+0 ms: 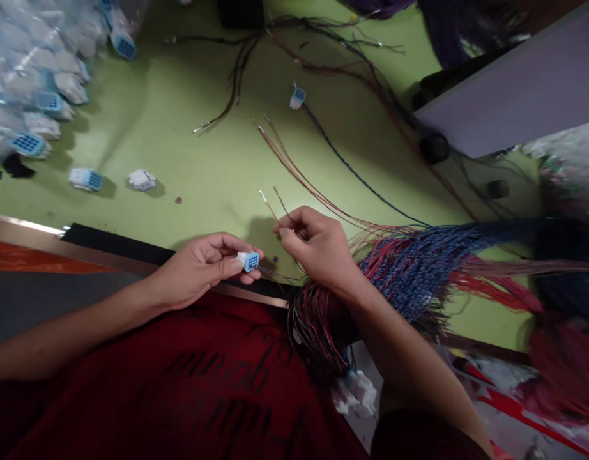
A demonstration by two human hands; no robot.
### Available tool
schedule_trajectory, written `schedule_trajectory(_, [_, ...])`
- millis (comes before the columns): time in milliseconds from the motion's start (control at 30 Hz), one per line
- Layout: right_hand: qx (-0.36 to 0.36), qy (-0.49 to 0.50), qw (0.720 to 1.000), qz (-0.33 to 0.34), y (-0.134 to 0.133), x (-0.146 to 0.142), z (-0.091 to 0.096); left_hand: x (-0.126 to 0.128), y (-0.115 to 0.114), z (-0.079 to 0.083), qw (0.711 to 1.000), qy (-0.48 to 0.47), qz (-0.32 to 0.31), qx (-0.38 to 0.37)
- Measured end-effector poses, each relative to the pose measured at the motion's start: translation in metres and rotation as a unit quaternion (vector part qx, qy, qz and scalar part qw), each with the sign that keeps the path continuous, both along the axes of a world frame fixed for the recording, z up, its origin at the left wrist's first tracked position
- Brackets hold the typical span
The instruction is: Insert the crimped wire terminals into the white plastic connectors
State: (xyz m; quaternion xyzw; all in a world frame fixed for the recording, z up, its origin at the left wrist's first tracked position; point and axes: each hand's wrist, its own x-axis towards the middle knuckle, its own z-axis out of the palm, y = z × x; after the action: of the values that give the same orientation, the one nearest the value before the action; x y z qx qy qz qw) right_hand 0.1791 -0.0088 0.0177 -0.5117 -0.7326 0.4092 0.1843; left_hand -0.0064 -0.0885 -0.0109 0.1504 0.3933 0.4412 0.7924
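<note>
My left hand [206,267] pinches a white and blue connector housing [250,260] near the table's front edge, its blue holed face turned to the right. Thin wires run out from that face toward the right. Just beside it, my right hand [316,246] is closed on thin wires [269,203], whose metal-tipped ends stick up past the fingertips. The two hands are apart. Under and beside my right forearm lies a thick bundle of blue and red wires [409,268].
Two loose connector housings [142,179] lie at left, near a plastic bag of several more [40,83]. A wired connector [298,97] sits further back. Red wires [313,188] and dark wires [237,70] cross the green table [198,166]. A pale panel [515,83] stands at right.
</note>
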Motion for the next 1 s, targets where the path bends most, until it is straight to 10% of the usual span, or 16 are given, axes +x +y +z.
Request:
schedule_trajectory(167, [-0.128,0.130,0.983,0.014,-0.023,0.008,0.027,-0.002,0.000,-0.002,1.000,-0.019,-0.015,0.017])
schedule_trajectory(1000, [0.087,0.029,0.991,0.101,-0.035,0.015,0.006,0.002,-0.001,-0.001,1.000,0.002,0.003,0.020])
